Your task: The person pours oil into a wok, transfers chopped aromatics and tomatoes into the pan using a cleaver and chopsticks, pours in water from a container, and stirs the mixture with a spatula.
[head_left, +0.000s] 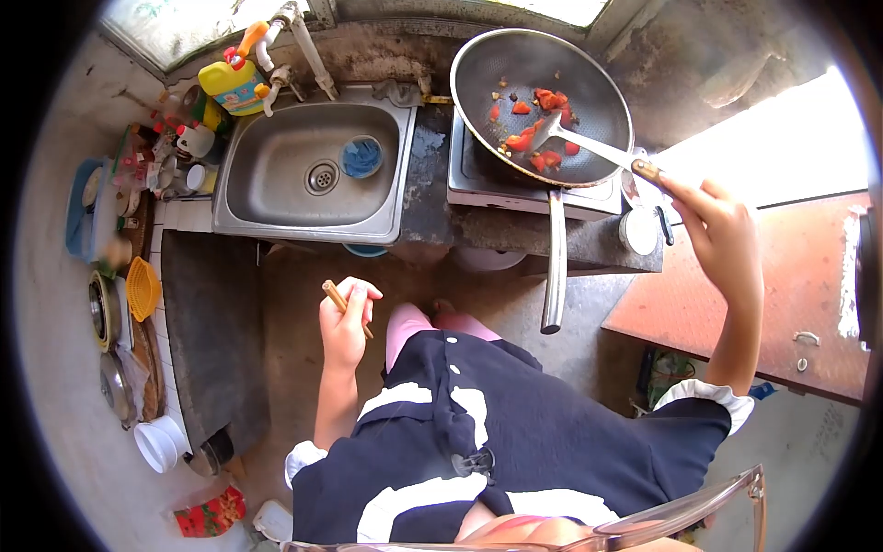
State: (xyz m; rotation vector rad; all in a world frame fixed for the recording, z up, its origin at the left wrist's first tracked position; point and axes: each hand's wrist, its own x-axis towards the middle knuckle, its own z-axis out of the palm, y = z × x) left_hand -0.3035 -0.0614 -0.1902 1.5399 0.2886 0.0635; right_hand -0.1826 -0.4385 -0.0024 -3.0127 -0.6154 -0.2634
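My right hand point(722, 225) is closed round the wooden-ended handle of a metal spatula point(593, 145). The spatula's blade rests in a dark wok point(589, 97), among red tomato pieces point(550, 97) and small browned bits. The wok sits on a stove point(466, 175), its long metal handle point(555, 262) pointing toward my body. In front of my waist, my left hand point(343, 327) grips a short brown wooden stick point(335, 295), held away from the wok. Its full length is partly hidden by my fingers.
Left of the stove is a steel sink point(244, 166) holding a cup with something blue point(361, 157). A yellow jug point(230, 85) stands behind it. Bottles, a yellow basket point(143, 288) and a white tub point(160, 445) line the left wall. A white container point(638, 231) stands near the wok's right side.
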